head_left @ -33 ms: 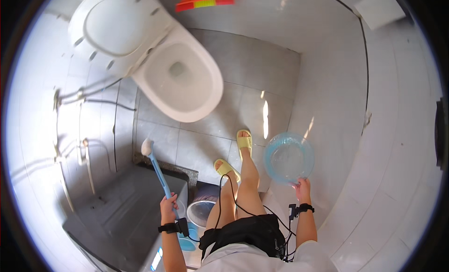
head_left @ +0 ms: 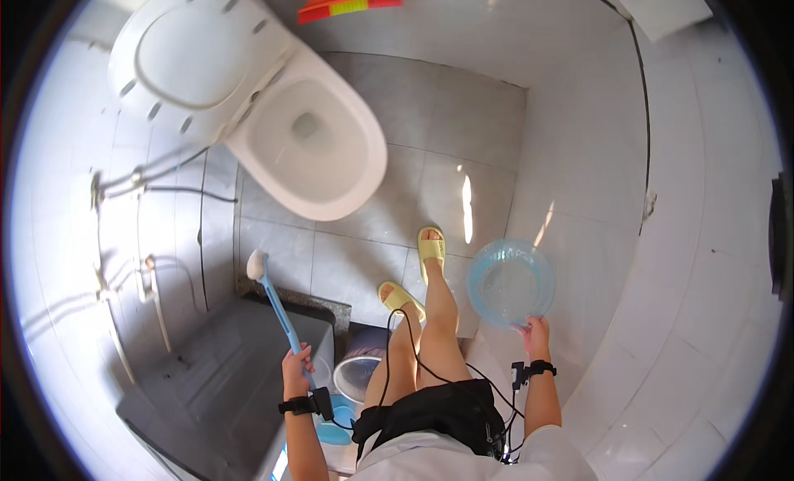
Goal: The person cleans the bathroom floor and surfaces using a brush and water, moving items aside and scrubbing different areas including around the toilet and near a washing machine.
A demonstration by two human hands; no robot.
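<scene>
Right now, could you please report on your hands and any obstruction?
Left fingers gripping blue brush. Right fingers holding blue basin by rim. Possible snag: black cable across legs.

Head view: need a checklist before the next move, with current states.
1. Brush gripped by left hand: ok
2. Basin held at rim by right hand: ok
3. Lid of toilet up: ok
4. Cable clear of legs: not ok, loops across them in this view
5. Water in basin: cannot tell
</scene>
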